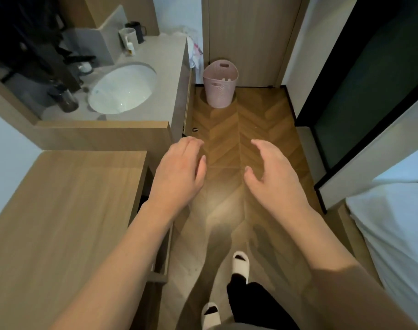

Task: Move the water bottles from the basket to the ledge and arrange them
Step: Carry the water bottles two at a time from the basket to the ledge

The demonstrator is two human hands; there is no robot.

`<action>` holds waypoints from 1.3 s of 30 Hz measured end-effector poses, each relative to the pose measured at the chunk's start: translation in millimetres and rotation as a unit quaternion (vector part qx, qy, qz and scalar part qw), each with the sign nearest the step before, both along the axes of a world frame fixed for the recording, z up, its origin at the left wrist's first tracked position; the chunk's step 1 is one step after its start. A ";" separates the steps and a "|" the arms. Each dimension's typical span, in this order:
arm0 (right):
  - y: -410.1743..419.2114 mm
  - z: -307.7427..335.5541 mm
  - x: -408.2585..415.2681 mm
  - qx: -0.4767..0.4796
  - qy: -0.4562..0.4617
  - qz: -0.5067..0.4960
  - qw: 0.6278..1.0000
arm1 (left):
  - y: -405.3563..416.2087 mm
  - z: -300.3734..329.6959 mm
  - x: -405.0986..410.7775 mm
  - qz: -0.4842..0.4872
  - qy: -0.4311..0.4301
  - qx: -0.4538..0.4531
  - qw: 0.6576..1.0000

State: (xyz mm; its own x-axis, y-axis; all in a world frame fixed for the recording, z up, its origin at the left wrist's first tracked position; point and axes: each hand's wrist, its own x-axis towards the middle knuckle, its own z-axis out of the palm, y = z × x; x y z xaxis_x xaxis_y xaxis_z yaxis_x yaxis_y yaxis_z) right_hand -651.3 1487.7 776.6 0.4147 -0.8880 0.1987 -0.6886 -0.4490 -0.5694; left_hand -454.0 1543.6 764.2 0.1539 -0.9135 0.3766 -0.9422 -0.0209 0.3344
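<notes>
- Herringbone wood floor (227, 144): narrow passage between vanity and bed; a slippered misstep here could cause a stumble.
- Wooden ledge (60, 210), at 8 o'clock: bare, awaiting bottles.
- Pink basket (219, 88), at 12 o'clock, well apart from both hands: tall and light (may tip if a bottle snags its rim).
- Left hand (179, 172), right hand (274, 175): fingers relaxed, holding nothing.
- Water bottles (226, 80): only pale caps show above the rim; count unclear.
</notes>
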 end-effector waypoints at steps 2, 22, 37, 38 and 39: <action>-41.9 -5.6 13.3 0.000 -0.003 -0.001 1.000 | -39.5 -4.9 13.4 0.003 -0.004 0.006 1.000; -466.6 -28.2 133.7 0.016 0.016 0.012 1.000 | -465.1 -19.5 128.4 0.010 0.003 0.008 1.000; -774.8 -24.7 203.7 0.051 0.014 -0.042 0.998 | -792.9 -23.0 209.8 -0.054 0.022 0.027 0.998; -797.1 -28.8 202.1 0.059 0.014 -0.045 0.997 | -814.1 -27.7 210.1 -0.057 0.021 0.036 0.998; -820.2 -32.8 200.6 0.065 0.016 -0.048 0.997 | -836.6 -31.8 210.4 -0.056 0.021 0.045 0.997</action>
State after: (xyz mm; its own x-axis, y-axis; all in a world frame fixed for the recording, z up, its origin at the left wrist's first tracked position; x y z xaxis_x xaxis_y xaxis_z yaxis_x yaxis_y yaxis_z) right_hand -450.7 667.5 743.8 0.3303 -0.9415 0.0675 -0.7436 -0.3035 -0.5958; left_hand -243.6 707.0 732.5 0.0620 -0.9558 0.2873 -0.9256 0.0526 0.3747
